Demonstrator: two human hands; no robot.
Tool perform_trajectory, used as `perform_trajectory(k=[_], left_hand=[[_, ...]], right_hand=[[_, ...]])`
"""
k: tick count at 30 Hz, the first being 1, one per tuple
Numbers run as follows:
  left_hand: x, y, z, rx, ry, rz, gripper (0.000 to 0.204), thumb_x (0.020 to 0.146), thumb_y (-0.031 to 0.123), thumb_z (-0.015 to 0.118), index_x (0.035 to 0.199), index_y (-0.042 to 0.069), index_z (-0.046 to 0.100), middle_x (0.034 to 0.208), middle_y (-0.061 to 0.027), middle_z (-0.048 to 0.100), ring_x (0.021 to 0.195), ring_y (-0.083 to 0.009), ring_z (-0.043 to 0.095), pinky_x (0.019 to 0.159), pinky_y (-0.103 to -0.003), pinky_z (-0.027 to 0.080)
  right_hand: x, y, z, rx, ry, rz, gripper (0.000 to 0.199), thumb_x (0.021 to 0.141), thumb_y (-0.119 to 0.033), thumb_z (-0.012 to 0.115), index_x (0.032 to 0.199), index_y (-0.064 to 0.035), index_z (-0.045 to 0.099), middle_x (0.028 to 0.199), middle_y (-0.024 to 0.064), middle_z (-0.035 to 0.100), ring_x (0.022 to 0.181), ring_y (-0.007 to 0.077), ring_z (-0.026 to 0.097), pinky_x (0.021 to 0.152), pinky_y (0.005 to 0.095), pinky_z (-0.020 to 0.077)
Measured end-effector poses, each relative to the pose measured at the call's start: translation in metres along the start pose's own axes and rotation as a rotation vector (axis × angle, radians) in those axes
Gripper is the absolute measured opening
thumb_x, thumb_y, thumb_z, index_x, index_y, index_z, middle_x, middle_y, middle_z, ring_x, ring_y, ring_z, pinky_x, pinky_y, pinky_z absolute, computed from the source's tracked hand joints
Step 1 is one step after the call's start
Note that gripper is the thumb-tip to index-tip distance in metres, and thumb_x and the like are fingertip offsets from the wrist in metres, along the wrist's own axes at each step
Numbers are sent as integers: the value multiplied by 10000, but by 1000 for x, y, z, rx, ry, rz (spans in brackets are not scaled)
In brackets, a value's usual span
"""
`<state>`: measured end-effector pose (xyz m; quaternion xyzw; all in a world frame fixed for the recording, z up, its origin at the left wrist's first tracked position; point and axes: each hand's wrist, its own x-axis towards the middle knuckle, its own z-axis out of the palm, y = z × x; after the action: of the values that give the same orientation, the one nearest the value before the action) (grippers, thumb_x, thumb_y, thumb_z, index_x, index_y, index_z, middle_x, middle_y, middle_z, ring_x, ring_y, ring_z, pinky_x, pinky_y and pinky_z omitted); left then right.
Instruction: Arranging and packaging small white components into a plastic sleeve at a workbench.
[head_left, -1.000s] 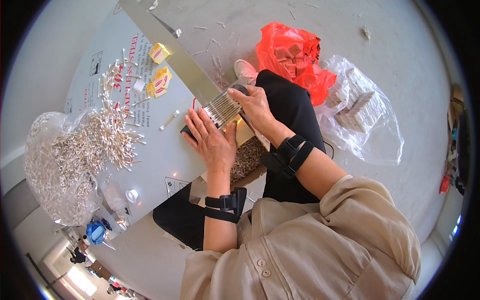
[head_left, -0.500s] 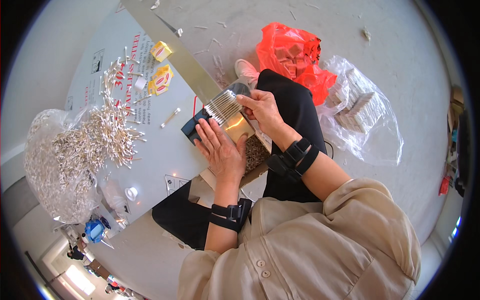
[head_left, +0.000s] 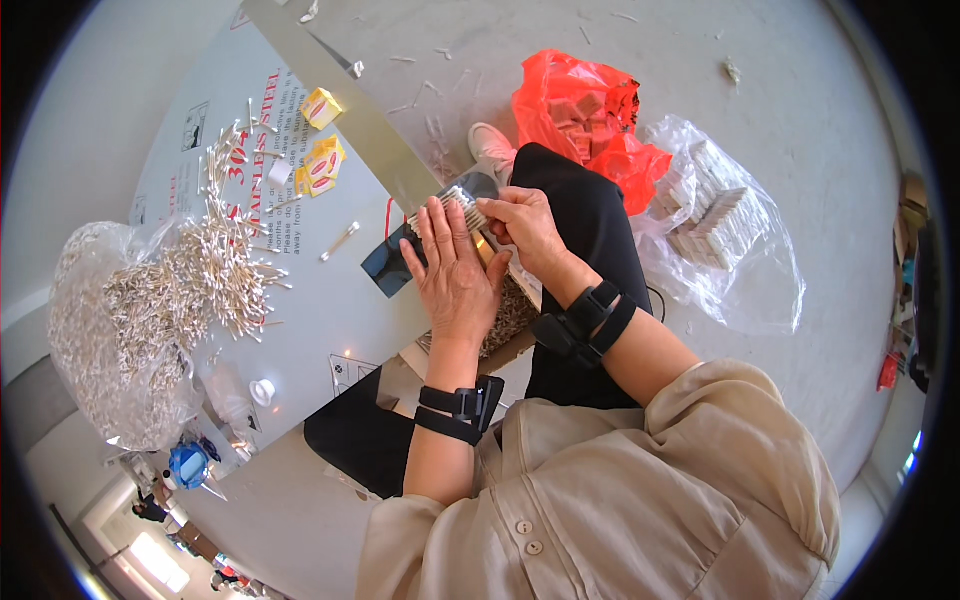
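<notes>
A row of cotton swabs (head_left: 457,194) lies at the table edge with a clear plastic bag (head_left: 484,183) around its far end. My left hand (head_left: 455,285) rests flat across the row, fingers stretched out, covering most of the swabs. Closed in a pinch, my right hand (head_left: 530,228) grips the right edge of the clear bag beside the swabs. A dark blue glossy sheet (head_left: 388,268) sticks out to the left of my left hand. Below my hands stands an open cardboard box (head_left: 510,318) with brownish bits inside.
A big clear bag (head_left: 120,330) spills loose swabs (head_left: 225,260) over the table (head_left: 330,290) at left. Small yellow boxes (head_left: 320,108) sit near its far edge. A red bag (head_left: 580,110) and a clear bag of white packs (head_left: 715,215) lie on the floor at right.
My left hand has slid up and right, from the lower part of the sheet onto the swabs. My right hand keeps its pinch in nearly the same place.
</notes>
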<state>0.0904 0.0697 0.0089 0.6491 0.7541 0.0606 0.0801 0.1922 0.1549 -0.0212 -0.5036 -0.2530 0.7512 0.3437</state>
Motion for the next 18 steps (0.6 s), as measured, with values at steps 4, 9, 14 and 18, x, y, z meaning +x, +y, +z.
perform_trajectory(k=[4, 9, 14, 18], left_hand=[[2, 4, 4, -35, -1, -31, 896, 865, 476, 628, 1514, 19, 213, 1583, -226, 159, 1479, -380, 113, 1155, -579, 107], [4, 3, 6, -78, 52, -28, 894, 867, 469, 627, 1509, 5, 213, 1581, -229, 157, 1475, -392, 114, 1154, -582, 104], [4, -3, 1, -140, 94, -4, 810, 901, 452, 576, 1501, 15, 251, 1566, -208, 221, 1461, -386, 174, 1147, -586, 121], [9, -40, -11, -45, 343, -36, 600, 916, 326, 575, 1422, 50, 407, 1476, -180, 388, 1394, -364, 325, 1114, -538, 237]], right_hand=[[0, -6, 4, 26, 78, 19, 286, 822, -129, 723, 591, -56, 572, 545, -6, 500, 466, 69, 421, 430, 253, 311], [7, 2, -2, -18, -28, 2, 222, 809, -118, 742, 637, -71, 610, 569, -25, 516, 485, 55, 430, 450, 228, 316], [5, -3, 8, -21, 20, -28, 226, 785, -63, 753, 631, -73, 588, 549, -38, 511, 459, 44, 429, 431, 225, 313], [11, 3, -4, 10, -33, -26, 328, 791, -83, 759, 580, -112, 510, 531, -52, 458, 447, 36, 379, 425, 233, 273]])
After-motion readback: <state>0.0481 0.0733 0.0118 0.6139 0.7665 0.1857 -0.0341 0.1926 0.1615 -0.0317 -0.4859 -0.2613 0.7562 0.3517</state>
